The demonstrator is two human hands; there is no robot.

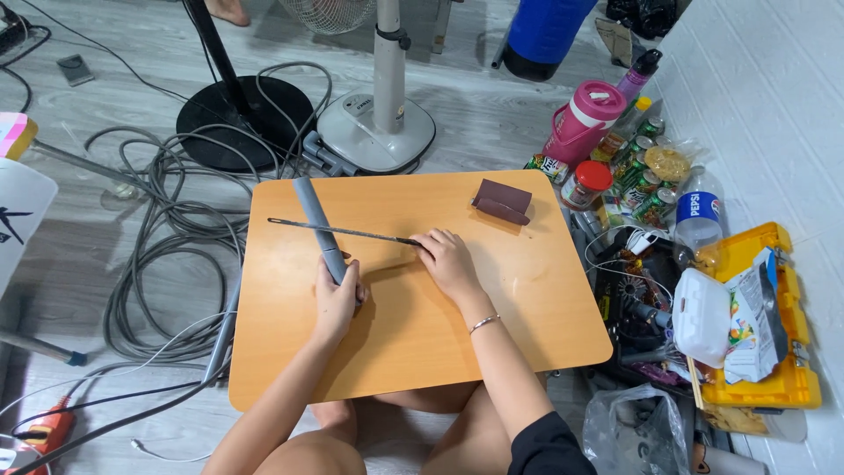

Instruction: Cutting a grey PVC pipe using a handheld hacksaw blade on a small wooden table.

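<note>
The orange wooden tabletop (527, 299) lies bare right of both hands; only a folded dark-red sandpaper block (502, 200) stands near its far edge.

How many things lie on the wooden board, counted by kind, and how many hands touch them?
Grey tube: 1, held by left hand
Thin dark rod: 1, touched by right hand
Dark red folded piece: 1
Total: 3 things, 2 hands

Two hands: left hand (338, 299), right hand (447, 257). One grey pipe (318, 224). One thin saw blade (343, 232). One folded sandpaper (502, 200). One wooden surface (527, 299). Two fan bases: black base (237, 119), white base (376, 130). One pink jug (585, 119). One red-lidded jar (586, 183). One yellow toolbox (774, 387).
</note>
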